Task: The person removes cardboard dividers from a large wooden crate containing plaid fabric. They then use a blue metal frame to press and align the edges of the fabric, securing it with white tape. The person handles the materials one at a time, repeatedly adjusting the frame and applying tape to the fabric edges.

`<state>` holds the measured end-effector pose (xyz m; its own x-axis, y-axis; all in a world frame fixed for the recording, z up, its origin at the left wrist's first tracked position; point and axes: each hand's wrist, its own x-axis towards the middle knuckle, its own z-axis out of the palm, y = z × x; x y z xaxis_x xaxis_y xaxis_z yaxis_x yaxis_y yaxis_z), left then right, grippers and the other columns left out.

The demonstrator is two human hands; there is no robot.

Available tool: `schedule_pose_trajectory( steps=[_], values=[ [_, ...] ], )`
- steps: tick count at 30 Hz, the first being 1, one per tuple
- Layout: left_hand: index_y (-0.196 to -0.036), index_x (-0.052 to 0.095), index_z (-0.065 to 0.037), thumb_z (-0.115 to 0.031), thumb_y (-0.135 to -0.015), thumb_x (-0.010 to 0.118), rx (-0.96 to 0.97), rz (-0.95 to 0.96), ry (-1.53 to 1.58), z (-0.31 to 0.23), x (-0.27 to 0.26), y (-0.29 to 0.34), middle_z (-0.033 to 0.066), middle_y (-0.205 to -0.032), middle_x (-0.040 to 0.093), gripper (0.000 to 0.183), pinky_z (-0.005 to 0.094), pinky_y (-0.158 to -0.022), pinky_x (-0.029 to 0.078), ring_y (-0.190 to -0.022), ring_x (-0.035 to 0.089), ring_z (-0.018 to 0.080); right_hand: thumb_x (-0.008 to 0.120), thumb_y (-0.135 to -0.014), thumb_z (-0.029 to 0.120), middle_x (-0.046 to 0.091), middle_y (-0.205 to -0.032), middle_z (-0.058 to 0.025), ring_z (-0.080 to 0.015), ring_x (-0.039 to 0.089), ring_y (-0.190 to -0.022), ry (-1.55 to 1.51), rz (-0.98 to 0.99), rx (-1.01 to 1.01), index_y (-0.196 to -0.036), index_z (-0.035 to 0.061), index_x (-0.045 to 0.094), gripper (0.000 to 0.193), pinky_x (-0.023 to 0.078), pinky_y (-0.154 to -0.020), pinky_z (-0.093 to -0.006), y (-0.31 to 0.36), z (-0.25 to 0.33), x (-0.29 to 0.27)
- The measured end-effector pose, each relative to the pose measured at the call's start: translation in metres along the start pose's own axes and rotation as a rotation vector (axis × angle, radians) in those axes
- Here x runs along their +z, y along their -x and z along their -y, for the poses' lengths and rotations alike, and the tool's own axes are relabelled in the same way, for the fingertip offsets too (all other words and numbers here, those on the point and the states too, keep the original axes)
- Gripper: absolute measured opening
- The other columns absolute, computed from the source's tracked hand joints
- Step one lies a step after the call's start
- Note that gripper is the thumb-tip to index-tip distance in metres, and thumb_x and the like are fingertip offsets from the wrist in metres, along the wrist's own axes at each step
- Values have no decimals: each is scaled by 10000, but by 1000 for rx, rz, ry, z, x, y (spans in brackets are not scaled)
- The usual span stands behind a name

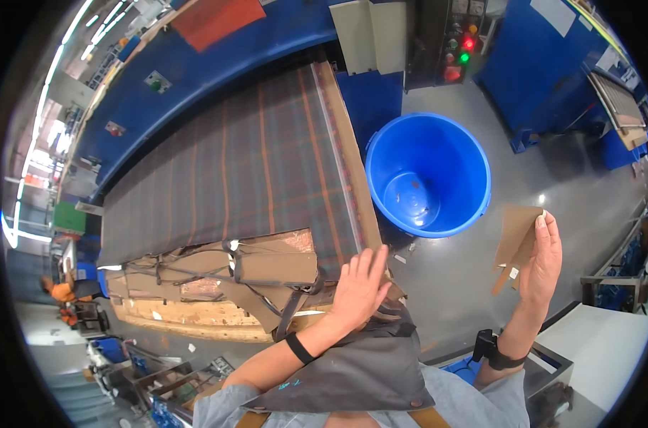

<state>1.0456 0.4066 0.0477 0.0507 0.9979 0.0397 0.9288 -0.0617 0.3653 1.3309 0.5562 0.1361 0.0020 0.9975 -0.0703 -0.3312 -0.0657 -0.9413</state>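
My right hand [541, 257] is raised over the floor on the right, pinching a flat brown sheet piece [515, 235] by its edge. Narrow tabs hang from the piece's lower end. At the near right corner of the worktable, my left hand [360, 287] has its fingers stretched out, with nothing visible in it. Beside it, a dark plaid fabric sheet [245, 157] covers most of the tabletop. Brown cut-out scraps [274, 268] with holes and thin dark strips lie in a tangle on the table's near part, left of my left hand.
A large blue bin [461, 202] stands on the floor right of the table, with small bits at its bottom. Blue machinery [135, 143] borders the table's far side. A dark control panel [458, 46] has lit buttons. A white-topped surface [605, 357] lies at right.
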Motion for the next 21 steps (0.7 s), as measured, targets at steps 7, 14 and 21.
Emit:
schedule_pose_trajectory(
  steps=[7,14,21],
  values=[
    [-1155,569,10,-96,-844,702,-166,-106,14,21,4,1,164,-1054,573,354,453,-843,474,-967,581,347,560,-1084,205,664,-1124,-20,-100,615,-1065,-4,40,80,-1230,31,603,230,472,-970,-276,-42,-30,16],
    [-985,521,25,-85,-915,665,-505,-222,432,33,-24,10,187,-892,578,195,426,-682,496,-749,593,332,577,-1075,205,668,-1104,-27,-92,608,-1043,-53,252,-1,-1203,11,617,236,474,-941,-264,-102,-47,116],
    [-1138,595,12,-21,-996,597,-657,-574,961,46,-103,30,-10,-949,622,146,236,-739,473,-842,536,55,553,-1089,181,616,-979,20,-43,528,-879,94,320,-229,-1142,33,602,164,452,-805,-210,-59,-45,176]
  ],
)
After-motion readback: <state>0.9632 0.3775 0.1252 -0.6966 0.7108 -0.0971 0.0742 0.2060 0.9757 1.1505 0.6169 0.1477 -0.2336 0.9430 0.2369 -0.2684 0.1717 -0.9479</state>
